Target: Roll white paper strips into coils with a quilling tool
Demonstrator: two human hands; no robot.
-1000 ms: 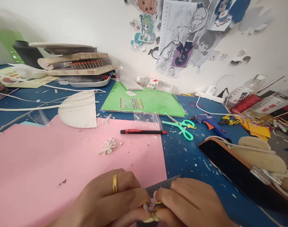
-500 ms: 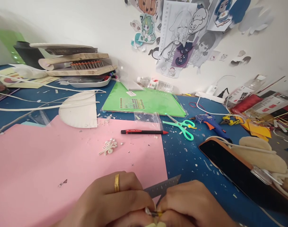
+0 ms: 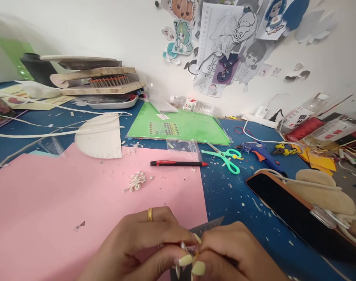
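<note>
Pink card [image 3: 63,207] covers the near part of the blue surface [image 3: 233,195], and right at its lower edge both hands meet. The left hand [image 3: 139,246], ring on one finger, and the right hand [image 3: 233,253] are each pinched shut on one tiny piece [image 3: 187,249], too small to identify, held just above a metal ruler [image 3: 208,226] that lies partly under them. To my eye, work this fine goes best with the wrists resting and only the fingertips moving. The small white quilled ornament [image 3: 135,181] lies well apart on the card, the red pencil [image 3: 178,163] beyond it. The phone [image 3: 286,207] sits near on the right, the green scissors [image 3: 224,156] farther back, so the freest room is leftward over the card
</note>
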